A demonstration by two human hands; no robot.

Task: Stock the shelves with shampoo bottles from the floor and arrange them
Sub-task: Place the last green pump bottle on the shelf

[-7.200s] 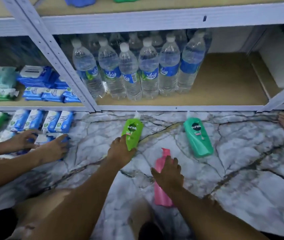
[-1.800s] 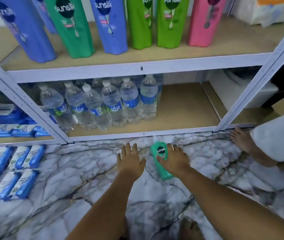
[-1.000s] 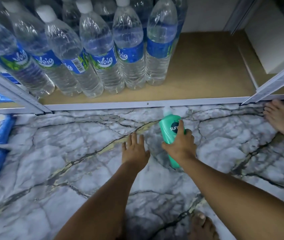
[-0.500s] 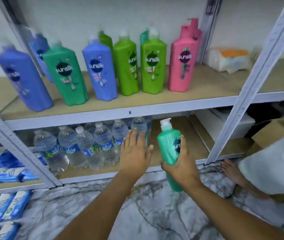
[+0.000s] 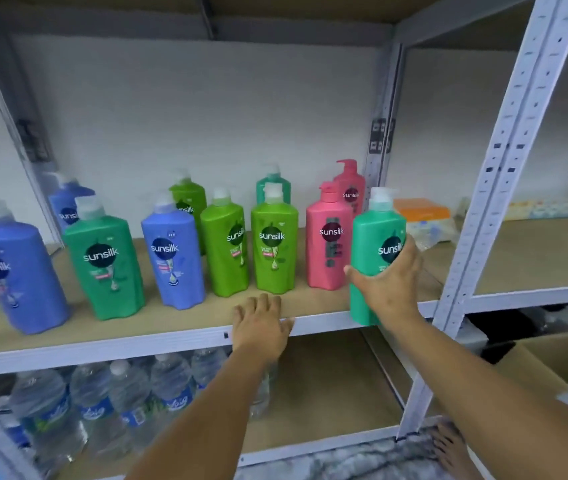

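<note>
My right hand [image 5: 388, 289] grips a teal green shampoo bottle [image 5: 376, 244] upright at the front edge of the shelf [image 5: 171, 337], just right of a pink bottle [image 5: 328, 240]. The teal bottle's base hangs slightly below the shelf lip. My left hand [image 5: 260, 323] rests flat on the shelf's front edge with straight fingers, holding nothing. Several shampoo bottles stand in rows on the shelf: blue [image 5: 171, 254], green [image 5: 104, 265], lime [image 5: 274, 244] and pink.
A white metal upright [image 5: 504, 161] rises right of the held bottle. Water bottles [image 5: 120, 403] fill the lower shelf. An orange-topped pack [image 5: 421, 216] lies behind the held bottle. Someone's bare foot [image 5: 452, 445] and a cardboard box [image 5: 552, 362] are at lower right.
My right hand lifted the teal bottle from the floor up to the shampoo shelf. My left hand rose from the floor to the shelf edge. The view tilted upward.
</note>
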